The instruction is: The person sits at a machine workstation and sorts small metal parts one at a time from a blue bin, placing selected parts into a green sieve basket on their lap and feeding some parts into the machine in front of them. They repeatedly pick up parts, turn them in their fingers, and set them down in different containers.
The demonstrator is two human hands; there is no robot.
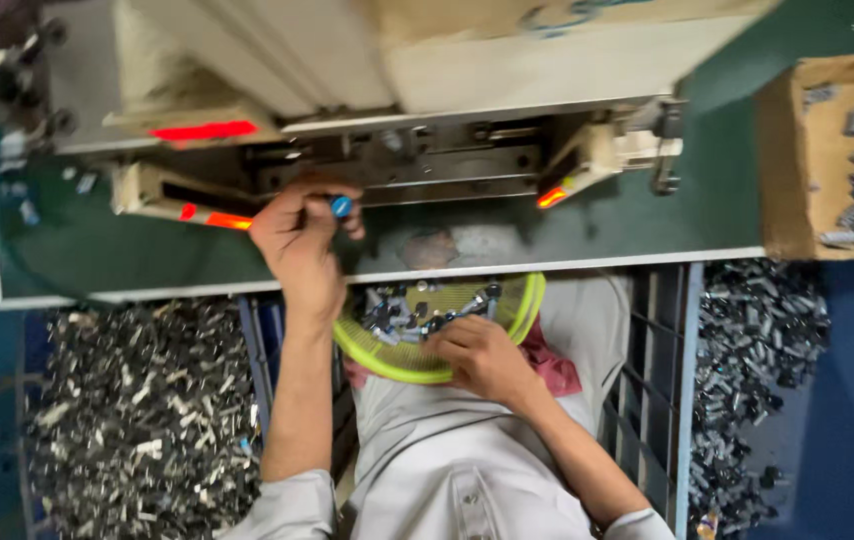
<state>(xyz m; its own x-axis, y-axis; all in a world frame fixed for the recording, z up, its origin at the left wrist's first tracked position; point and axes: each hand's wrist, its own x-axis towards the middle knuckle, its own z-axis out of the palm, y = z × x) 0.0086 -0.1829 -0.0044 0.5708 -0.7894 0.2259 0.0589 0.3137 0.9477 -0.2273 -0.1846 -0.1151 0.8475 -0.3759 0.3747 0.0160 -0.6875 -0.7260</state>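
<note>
The left hand (297, 235) sits at about 10 o'clock from the frame's middle, fingers curled nearly closed, pinching a small blue-tipped part (341, 206) between thumb and fingertips just under the press machine (427, 150). The right hand (482, 355) rests at about 6 o'clock, fingers bent down into a yellow-green basket (527, 300) on the person's lap; whether it grips anything there I cannot tell, since the fingertips are hidden among the pieces. The basket holds a heap of small dark metal parts (412, 305), some with blue ends.

The blue-tipped part looks light, stiff and small enough to slip from a loose grip, so a 2-finger pinch across its body, clear of the blue end, seems the sound hold. It is probably not fragile.

At 8 o'clock a large pile of scrap metal pieces (137, 410) covers the floor, and a 2nd pile (757, 350) lies at 4 o'clock. A cardboard box (797, 160) with more parts stands at 2 o'clock on the green table (147, 255). Red lights glow on the machine's front.
</note>
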